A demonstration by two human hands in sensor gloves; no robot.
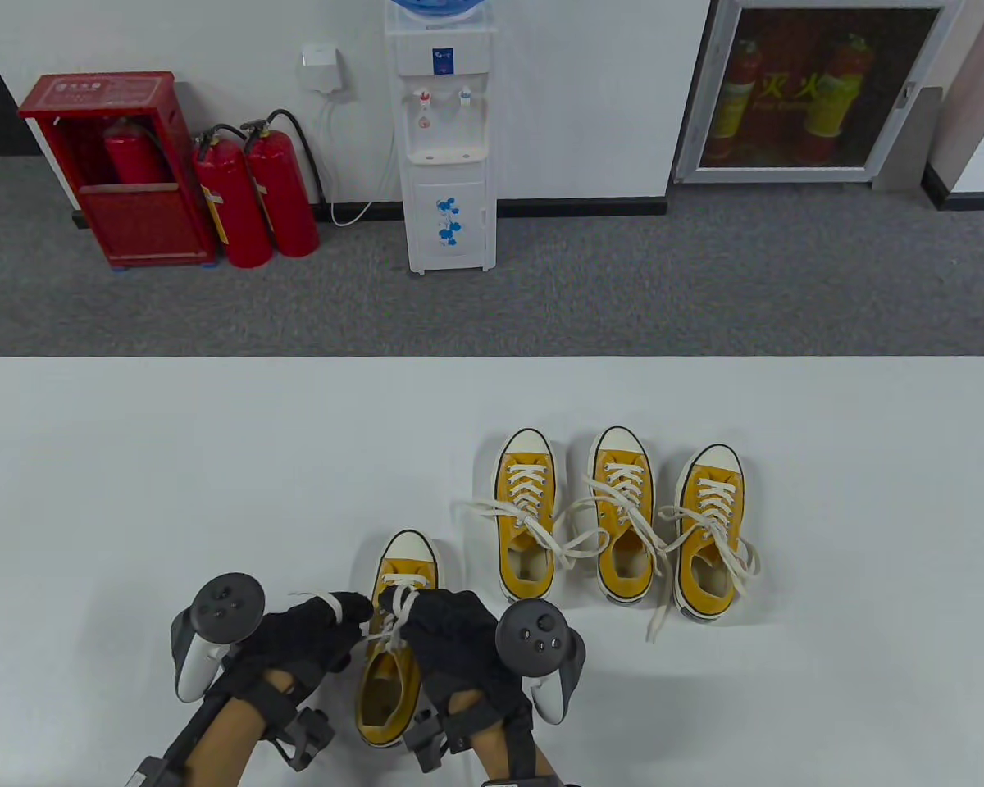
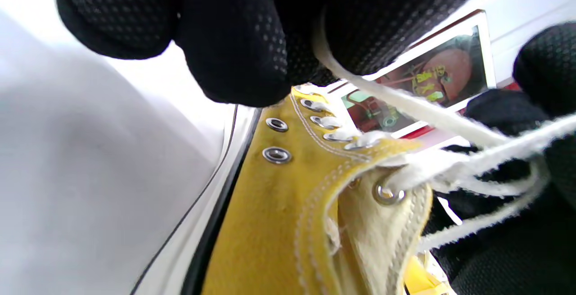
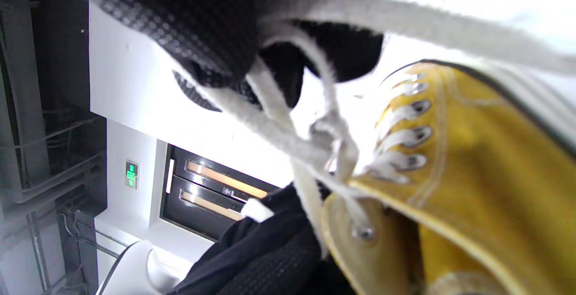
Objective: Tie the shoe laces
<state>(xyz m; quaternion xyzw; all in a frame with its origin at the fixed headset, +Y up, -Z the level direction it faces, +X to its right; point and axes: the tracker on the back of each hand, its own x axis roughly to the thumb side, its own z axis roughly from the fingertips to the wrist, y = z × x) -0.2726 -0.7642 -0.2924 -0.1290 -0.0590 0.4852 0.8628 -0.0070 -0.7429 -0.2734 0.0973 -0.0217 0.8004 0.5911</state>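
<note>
A yellow canvas shoe (image 1: 394, 639) with a white toe cap stands near the table's front edge between my hands. My left hand (image 1: 328, 627) pinches one white lace (image 1: 336, 605) just left of the shoe; the lace runs from my fingers (image 2: 252, 38) to the top eyelets (image 2: 387, 193). My right hand (image 1: 430, 623) holds the other lace strands (image 1: 398, 607) over the tongue. In the right wrist view the laces cross in a loose knot (image 3: 328, 137) above the shoe's opening (image 3: 450, 160). Both hands' fingertips are partly hidden.
Three more yellow shoes (image 1: 527, 512) (image 1: 623, 512) (image 1: 709, 529) stand side by side to the right, toes away from me, with loose white laces (image 1: 574, 533) spread on the table (image 1: 172, 475). A water dispenser (image 1: 447, 139) and fire extinguishers (image 1: 254, 193) stand beyond the far edge.
</note>
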